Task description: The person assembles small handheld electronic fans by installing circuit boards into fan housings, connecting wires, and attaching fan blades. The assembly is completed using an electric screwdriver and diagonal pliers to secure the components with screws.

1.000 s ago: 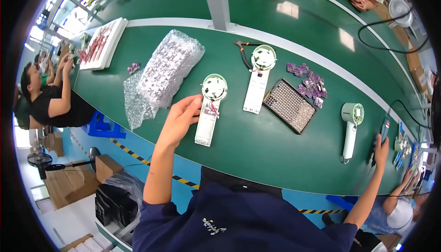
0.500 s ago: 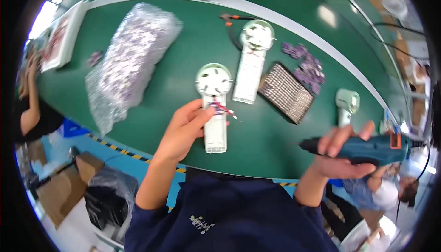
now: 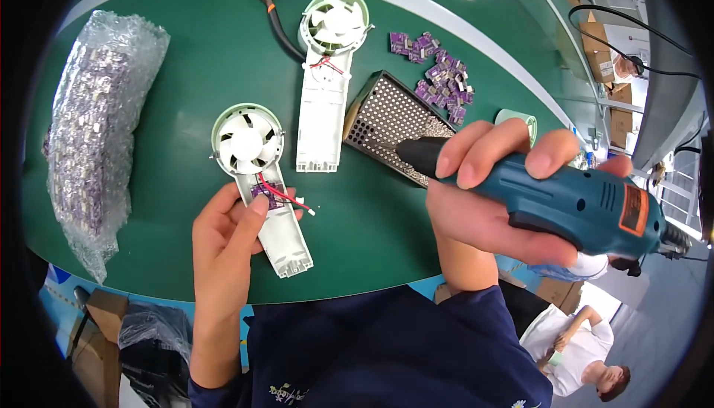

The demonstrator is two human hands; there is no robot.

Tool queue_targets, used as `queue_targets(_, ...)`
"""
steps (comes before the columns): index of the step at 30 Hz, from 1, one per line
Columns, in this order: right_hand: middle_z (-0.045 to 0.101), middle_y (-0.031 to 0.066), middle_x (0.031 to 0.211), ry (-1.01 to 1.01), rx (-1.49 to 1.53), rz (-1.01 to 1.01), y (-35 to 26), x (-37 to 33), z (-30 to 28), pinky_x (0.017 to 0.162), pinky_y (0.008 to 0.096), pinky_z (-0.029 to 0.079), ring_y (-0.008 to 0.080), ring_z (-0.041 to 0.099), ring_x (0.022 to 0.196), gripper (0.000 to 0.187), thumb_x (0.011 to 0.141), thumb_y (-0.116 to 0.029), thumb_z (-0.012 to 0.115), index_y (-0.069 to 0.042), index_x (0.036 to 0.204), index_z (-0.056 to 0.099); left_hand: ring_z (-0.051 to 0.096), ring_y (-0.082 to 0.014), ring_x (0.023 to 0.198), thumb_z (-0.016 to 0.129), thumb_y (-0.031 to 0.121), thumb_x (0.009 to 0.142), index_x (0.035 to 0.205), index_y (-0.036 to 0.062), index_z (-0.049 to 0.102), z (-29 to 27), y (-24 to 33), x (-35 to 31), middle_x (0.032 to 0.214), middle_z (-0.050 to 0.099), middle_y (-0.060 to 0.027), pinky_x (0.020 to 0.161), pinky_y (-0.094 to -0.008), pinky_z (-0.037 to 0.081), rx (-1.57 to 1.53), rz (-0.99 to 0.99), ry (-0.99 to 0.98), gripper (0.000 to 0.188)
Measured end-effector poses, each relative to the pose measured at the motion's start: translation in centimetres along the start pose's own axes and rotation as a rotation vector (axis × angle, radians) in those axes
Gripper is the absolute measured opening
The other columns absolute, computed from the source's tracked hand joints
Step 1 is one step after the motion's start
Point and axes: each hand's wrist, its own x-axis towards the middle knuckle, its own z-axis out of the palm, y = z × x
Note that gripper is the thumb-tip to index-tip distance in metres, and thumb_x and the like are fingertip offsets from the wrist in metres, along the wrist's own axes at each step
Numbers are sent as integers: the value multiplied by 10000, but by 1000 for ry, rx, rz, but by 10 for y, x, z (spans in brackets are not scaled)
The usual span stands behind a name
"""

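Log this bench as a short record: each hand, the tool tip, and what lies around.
left hand: holds a white fan housing, thumb on the purple circuit board in it
right hand: grips a teal electric screwdriver
tool tip: over the perforated tray; contact cannot be told
loose wire: red wire sticks out of the held housing
second fan housing: lies on the green table, beside the pliers
loose purple boards: heaped beyond the tray
bubble-wrapped pack: at far left

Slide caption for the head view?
Left hand holds a fan housing, thumb on purple board; right hand holds a teal power screwdriver by a perforated tray.
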Motion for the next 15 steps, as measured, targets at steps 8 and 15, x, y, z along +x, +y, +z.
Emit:
queue_targets(8,515,64,1105,-12,1,25,8,1,-7,369,340,469,196,515,554,821,913,-711,449,-268,1547,175,716,-220,918,521,102,1005,1250,-90,543,5,4,2,1050,707,-189,759,-312,585,13,-32,21,312)
queue_targets(15,514,82,1130,-64,25,71,11,0,-9,391,353,470,218,521,573,810,913,-695,479,-269,1541,196,714,-222,913,517,102,1006,1276,-97,520,5,5,1,1061,704,-202,764,-316,582,2,-31,41,335)
